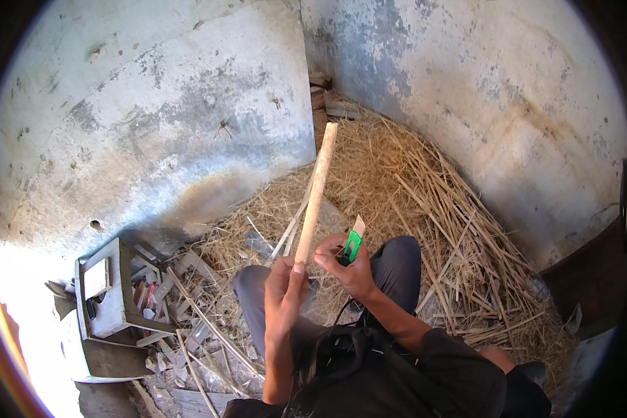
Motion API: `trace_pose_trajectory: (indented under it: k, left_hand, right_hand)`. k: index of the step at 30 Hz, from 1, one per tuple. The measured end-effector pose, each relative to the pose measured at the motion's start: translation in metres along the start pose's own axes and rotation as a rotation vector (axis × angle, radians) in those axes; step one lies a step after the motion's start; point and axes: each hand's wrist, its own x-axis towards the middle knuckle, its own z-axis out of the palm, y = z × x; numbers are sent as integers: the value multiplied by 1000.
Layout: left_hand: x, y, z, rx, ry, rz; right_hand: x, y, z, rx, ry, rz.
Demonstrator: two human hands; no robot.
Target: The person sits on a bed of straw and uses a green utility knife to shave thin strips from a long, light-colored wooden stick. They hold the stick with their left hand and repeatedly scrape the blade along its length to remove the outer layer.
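My left hand (283,291) is closed around the lower end of a flat, pale bamboo strip (316,191). The strip stands out ahead of me, tilted slightly to the right at its far end. Just right of it, my right hand (355,276) grips a green utility knife (353,246) with a dark lower part. The knife's pale tip points up and away from the strip. My right fingertips come close to the strip's lower end; whether they touch it I cannot tell. Thinner pale strips (294,224) show behind the held one.
Straw-like shavings and a heap of long thin bamboo sticks (460,244) cover the floor ahead and to the right. A worn wooden box-like stool (111,306) stands at left beside scraps and loose sticks (205,317). Peeling, whitish walls (188,118) close in the corner.
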Motion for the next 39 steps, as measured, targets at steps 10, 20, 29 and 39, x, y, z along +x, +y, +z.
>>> trace_pose_trajectory:
  k: [10,20,29,39]
  left_hand:
    - [1,-10,-1,140,97,99]
    - [7,14,-29,81,176,46]
    - [2,11,-30,235,-13,73]
    - [-8,17,-12,323,27,88]
  right_hand:
    - [-3,2,0,30,-136,-23]
    - [14,-4,-43,-412,-76,147]
    - [47,-25,-126,-1528,-269,446]
    - [38,-82,-64,-977,-180,-201]
